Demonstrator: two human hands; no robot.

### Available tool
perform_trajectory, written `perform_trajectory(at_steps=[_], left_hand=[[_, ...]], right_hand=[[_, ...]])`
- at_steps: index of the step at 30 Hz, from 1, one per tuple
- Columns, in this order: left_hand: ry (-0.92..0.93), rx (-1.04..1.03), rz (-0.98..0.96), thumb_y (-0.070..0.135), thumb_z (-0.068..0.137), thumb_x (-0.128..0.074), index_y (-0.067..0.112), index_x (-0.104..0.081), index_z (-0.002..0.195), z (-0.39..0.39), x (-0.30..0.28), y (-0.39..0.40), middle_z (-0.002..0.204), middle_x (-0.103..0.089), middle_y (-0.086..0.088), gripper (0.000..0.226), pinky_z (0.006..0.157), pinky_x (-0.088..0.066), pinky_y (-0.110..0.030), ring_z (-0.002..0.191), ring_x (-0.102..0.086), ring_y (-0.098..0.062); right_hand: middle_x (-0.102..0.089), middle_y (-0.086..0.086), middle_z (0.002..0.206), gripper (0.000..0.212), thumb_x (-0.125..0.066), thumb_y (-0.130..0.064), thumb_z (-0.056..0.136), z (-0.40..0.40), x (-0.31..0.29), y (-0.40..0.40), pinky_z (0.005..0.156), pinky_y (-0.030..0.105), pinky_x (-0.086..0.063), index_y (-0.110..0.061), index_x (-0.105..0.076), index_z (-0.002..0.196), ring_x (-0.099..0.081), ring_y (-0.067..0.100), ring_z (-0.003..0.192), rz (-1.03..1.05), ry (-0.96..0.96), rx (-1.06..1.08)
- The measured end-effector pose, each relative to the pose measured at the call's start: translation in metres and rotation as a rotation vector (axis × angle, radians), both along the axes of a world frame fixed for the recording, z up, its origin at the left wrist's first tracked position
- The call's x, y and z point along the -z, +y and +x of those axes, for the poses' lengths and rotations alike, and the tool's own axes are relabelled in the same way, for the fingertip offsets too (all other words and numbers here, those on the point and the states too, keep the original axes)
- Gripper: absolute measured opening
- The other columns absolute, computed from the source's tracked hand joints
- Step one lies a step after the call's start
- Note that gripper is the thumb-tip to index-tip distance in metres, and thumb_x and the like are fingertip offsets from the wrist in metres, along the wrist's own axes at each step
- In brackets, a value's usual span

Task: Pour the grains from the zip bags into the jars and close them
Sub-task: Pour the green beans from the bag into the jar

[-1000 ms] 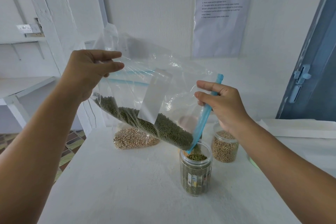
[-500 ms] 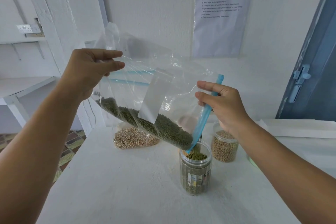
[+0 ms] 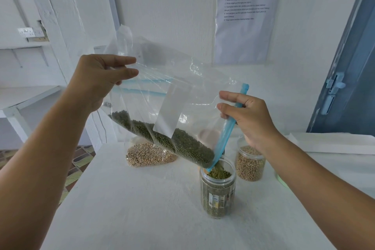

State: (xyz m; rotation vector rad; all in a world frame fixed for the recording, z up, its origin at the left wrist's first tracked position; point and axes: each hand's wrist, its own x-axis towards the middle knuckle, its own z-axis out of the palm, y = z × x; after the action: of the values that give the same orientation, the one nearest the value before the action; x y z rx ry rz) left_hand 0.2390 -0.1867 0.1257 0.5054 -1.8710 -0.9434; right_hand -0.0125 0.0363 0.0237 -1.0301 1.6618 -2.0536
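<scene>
A clear zip bag (image 3: 182,95) with a blue zip strip hangs tilted over the white table (image 3: 142,209), green grains gathered along its lower edge. My left hand (image 3: 97,83) pinches the bag's raised bottom corner. My right hand (image 3: 249,117) grips the blue zip end, whose low corner sits in the mouth of an open jar (image 3: 218,191). Green grains run into that jar, which is nearly full. Behind it to the right stands a second jar (image 3: 250,163) full of beige grains, with no lid on it.
A second zip bag of beige grains (image 3: 150,155) lies on the table behind the held bag. A pale green lid (image 3: 281,179) shows partly under my right forearm. A paper sheet hangs on the wall, a blue door stands at the right, tiled floor lies below left.
The green grains have slid further down the bag toward the zip corner, and the level in the jar has risen. Both hands hold almost the same places.
</scene>
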Motion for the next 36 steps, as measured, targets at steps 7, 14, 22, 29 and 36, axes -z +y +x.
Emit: perform_trajectory(at_steps=[7, 14, 22, 29, 36], left_hand=[[-0.005, -0.005, 0.003, 0.019, 0.077, -0.090, 0.031, -0.082, 0.101, -0.0015, -0.0006, 0.0000, 0.087, -0.071, -0.006, 0.028, 0.071, -0.050, -0.020, 0.076, -0.055, -0.013], [-0.001, -0.004, 0.002, 0.019, 0.077, -0.090, 0.032, -0.083, 0.099, -0.0015, -0.0012, 0.0007, 0.086, -0.071, -0.005, 0.027, 0.070, -0.049, -0.020, 0.072, -0.054, -0.010], [-0.007, -0.014, -0.003, 0.017, 0.078, -0.089, 0.029, -0.081, 0.104, -0.0027, -0.0004, 0.0037, 0.086, -0.070, -0.006, 0.029, 0.069, -0.049, -0.016, 0.068, -0.054, -0.006], [0.000, -0.015, -0.015, 0.016, 0.079, -0.088, 0.030, -0.081, 0.102, -0.0015, -0.0025, 0.0056, 0.087, -0.071, -0.007, 0.028, 0.069, -0.049, -0.016, 0.069, -0.055, -0.005], [-0.004, -0.022, -0.006, 0.018, 0.078, -0.089, 0.032, -0.082, 0.099, -0.0016, -0.0020, 0.0056, 0.085, -0.072, -0.005, 0.027, 0.069, -0.049, -0.016, 0.068, -0.055, -0.004]], right_hand=[[-0.076, -0.012, 0.113, 0.034, -0.085, -0.010, 0.085, 0.0002, -0.0007, 0.0008, 0.089, 0.031, -0.061, -0.022, -0.080, 0.116, -0.073, 0.016, 0.077, -0.005, -0.006, -0.005], [-0.076, -0.008, 0.116, 0.033, -0.084, -0.010, 0.086, 0.0000, -0.0010, 0.0003, 0.087, 0.029, -0.061, -0.022, -0.080, 0.117, -0.073, 0.015, 0.077, -0.008, -0.008, -0.011], [-0.077, -0.009, 0.113, 0.034, -0.085, -0.008, 0.085, -0.0001, 0.0002, -0.0007, 0.085, 0.028, -0.061, -0.022, -0.080, 0.115, -0.074, 0.017, 0.078, -0.015, -0.026, -0.012], [-0.077, -0.008, 0.116, 0.033, -0.085, -0.009, 0.085, -0.0010, -0.0005, -0.0013, 0.085, 0.027, -0.060, -0.023, -0.080, 0.115, -0.073, 0.015, 0.077, -0.022, -0.020, -0.011], [-0.076, -0.007, 0.117, 0.034, -0.085, -0.010, 0.085, -0.0012, -0.0002, -0.0011, 0.086, 0.029, -0.061, -0.022, -0.080, 0.117, -0.073, 0.015, 0.077, -0.013, -0.018, -0.012]])
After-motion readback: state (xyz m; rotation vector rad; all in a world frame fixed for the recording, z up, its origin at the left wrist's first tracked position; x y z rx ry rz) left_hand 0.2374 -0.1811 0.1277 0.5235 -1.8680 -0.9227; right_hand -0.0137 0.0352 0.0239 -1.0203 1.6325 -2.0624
